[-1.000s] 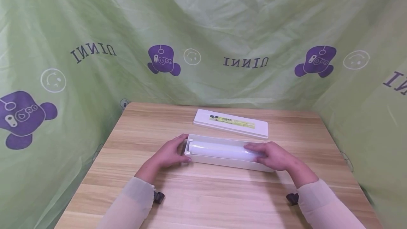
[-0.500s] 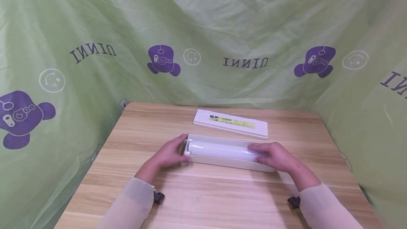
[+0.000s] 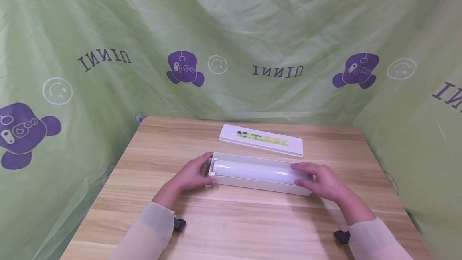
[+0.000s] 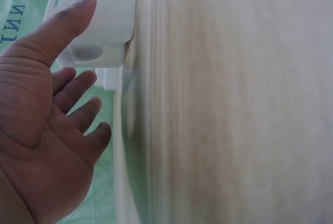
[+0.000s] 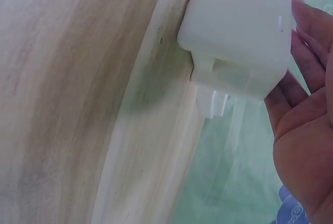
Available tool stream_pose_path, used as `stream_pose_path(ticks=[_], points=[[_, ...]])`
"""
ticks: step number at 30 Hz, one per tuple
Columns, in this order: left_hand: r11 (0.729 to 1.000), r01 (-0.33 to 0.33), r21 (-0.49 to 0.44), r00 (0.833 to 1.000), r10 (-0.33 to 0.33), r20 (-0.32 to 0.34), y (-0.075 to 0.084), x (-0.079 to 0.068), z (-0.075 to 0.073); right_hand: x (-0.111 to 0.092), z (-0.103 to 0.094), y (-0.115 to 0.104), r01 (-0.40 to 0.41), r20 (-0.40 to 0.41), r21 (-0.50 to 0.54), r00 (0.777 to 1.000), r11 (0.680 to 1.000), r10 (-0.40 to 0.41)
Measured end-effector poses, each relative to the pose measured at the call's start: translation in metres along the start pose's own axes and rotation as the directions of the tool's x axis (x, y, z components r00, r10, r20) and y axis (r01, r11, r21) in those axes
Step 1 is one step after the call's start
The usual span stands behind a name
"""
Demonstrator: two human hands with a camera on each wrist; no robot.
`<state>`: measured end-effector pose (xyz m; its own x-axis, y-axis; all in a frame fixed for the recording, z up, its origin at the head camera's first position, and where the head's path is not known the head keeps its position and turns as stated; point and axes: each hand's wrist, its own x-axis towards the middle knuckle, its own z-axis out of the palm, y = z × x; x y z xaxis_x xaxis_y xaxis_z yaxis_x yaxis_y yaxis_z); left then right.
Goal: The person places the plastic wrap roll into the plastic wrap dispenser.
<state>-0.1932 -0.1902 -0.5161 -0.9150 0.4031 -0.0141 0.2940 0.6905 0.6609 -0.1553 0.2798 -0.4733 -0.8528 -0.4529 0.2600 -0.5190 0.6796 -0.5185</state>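
Observation:
A long white box [image 3: 249, 182] lies uncovered on the table, with a shiny white roll [image 3: 249, 169], apparently cling film, lying lengthwise inside. My left hand [image 3: 190, 173] holds the box's left end, its thumb at the front wall and its index finger at the back corner. In the left wrist view, that thumb [image 4: 78, 18] lies against the white wall while the other fingers bend loosely beyond the end. Over the box's right end, my right hand [image 3: 323, 181] spreads thumb and fingers, the fingertips touching or just above the roll. Its palm side shows in the right wrist view.
Behind the box, a flat white lid [image 3: 231, 133] with a yellow-green label lies on the wooden table [image 3: 231, 228]. A green printed curtain [image 3: 231, 19] hangs around the back and sides. Black wrist cameras [image 3: 179, 224] sit below both sleeves.
My right hand has slid right along the roll towards the box's right end, uncovering more of the roll. The left hand, box and lid keep their places.

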Motion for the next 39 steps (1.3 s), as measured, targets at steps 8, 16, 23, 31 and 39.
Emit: stream_pose_path(ticks=[8,16,23,31,39], points=[[1.0,0.011,0.013,1.0,-0.011,0.002,-0.001,0.0,0.0,-0.003,-0.003,-0.001,-0.069,0.011,0.003,0.998,0.998,0.069],[1.0,0.01,0.012,1.0,-0.01,0.004,-0.003,0.001,0.0,-0.006,-0.006,0.002,-0.146,0.062,0.03,0.988,0.989,0.144],[1.0,0.011,0.011,1.0,-0.011,-0.002,-0.004,0.001,0.001,-0.01,-0.006,0.008,-0.173,0.101,0.026,0.98,0.985,0.17],[1.0,0.016,0.012,1.0,-0.016,0.002,-0.004,0.002,0.001,-0.014,-0.003,0.014,-0.203,0.143,0.023,0.97,0.979,0.198],[1.0,0.009,0.018,1.0,-0.009,-0.001,-0.004,0.002,0.001,-0.015,-0.007,0.017,-0.2,0.131,0.02,0.972,0.98,0.196]])
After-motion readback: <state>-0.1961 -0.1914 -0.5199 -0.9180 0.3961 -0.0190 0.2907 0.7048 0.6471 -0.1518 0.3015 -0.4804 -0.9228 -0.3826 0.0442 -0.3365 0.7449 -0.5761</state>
